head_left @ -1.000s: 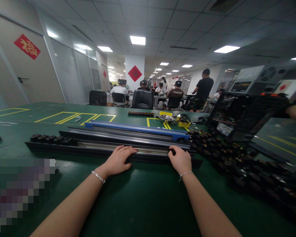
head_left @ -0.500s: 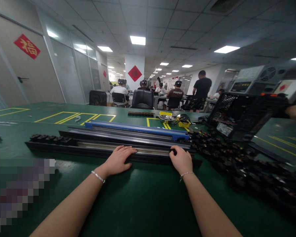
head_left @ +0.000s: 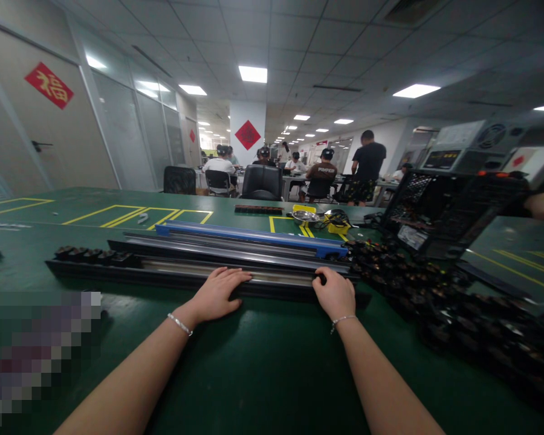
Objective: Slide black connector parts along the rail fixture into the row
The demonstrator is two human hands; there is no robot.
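My left hand (head_left: pixel 220 293) lies with fingers outstretched on the near edge of a long black channel rail (head_left: pixel 172 281). Its thumb is spread toward the green tabletop. At the right part of the same rail, my right hand (head_left: pixel 338 293) is curled, with thumb and forefinger closed round a small black piece (head_left: pixel 320 278); the other fingertips are hidden. Several small black blocks (head_left: pixel 95 255) sit in a row at the rail's left end. Just behind lie a second black rail (head_left: pixel 236 251) and a blue rail (head_left: pixel 249 235), roughly parallel.
A large heap of small black parts (head_left: pixel 476 320) spreads over the right side. Beyond it stands an open black computer case (head_left: pixel 439 211). A metal bowl (head_left: pixel 306 215) and a short dark strip (head_left: pixel 258 209) are farther back. People sit and stand at tables behind.
My right hand has shifted very slightly right along the rail; my left hand looks still. In the background, the standing person has leaned a little left.
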